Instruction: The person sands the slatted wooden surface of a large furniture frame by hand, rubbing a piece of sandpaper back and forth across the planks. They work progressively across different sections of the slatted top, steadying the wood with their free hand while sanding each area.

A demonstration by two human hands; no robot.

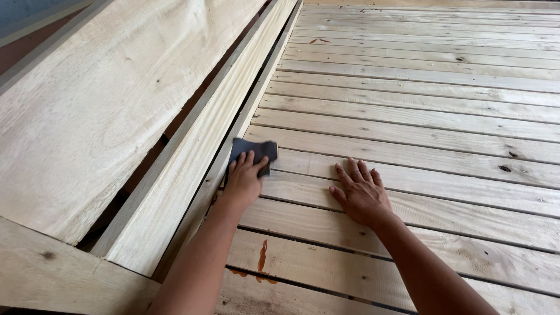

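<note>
My left hand (244, 179) presses a dark sheet of sandpaper (255, 150) against the inner edge of a pale wooden side rail (192, 169), where the rail meets the slats. My right hand (359, 192) lies flat, fingers spread, on one of the wooden slats (443, 175) a little to the right, holding nothing. Both forearms reach in from the bottom of the view.
Several parallel slats with narrow gaps stretch away to the right and far side. A wide upright wooden panel (76, 116) stands to the left of the rail. An orange-red stain (262, 259) marks a near slat. Dark knots dot the slats at right.
</note>
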